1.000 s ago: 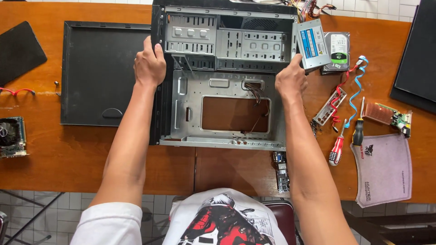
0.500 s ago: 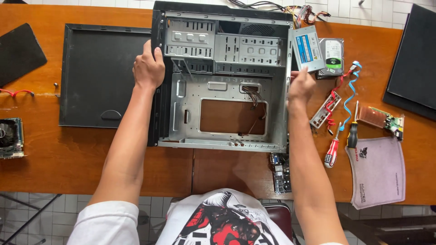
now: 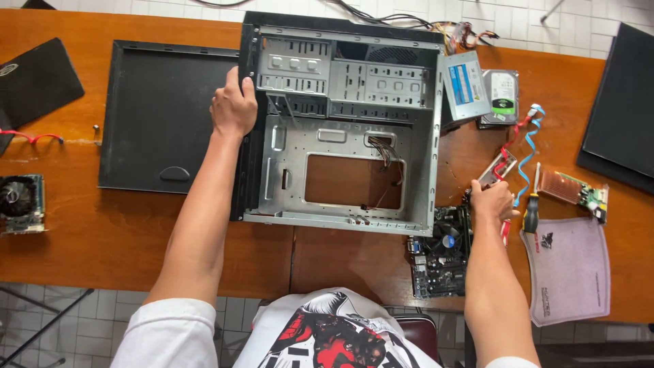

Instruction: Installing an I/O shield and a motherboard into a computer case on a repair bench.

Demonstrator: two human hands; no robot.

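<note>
An open, empty computer case (image 3: pixel 344 123) lies on its side on the wooden table (image 3: pixel 136 238). My left hand (image 3: pixel 234 105) grips the case's left edge near the drive bays. My right hand (image 3: pixel 490 199) rests to the right of the case, over the top edge of a motherboard (image 3: pixel 439 252) with a fan, and close to memory sticks (image 3: pixel 496 169); whether it grips anything I cannot tell.
The black side panel (image 3: pixel 157 116) lies left of the case. Two hard drives (image 3: pixel 480 92), red and blue cables (image 3: pixel 528 136), a screwdriver (image 3: pixel 531 215), an expansion card (image 3: pixel 572 191) and a grey cloth (image 3: pixel 569 269) lie at right. A cooler fan (image 3: pixel 19 201) sits far left.
My right hand has left the case's right edge and come down toward me to the motherboard. My left hand stays on the case.
</note>
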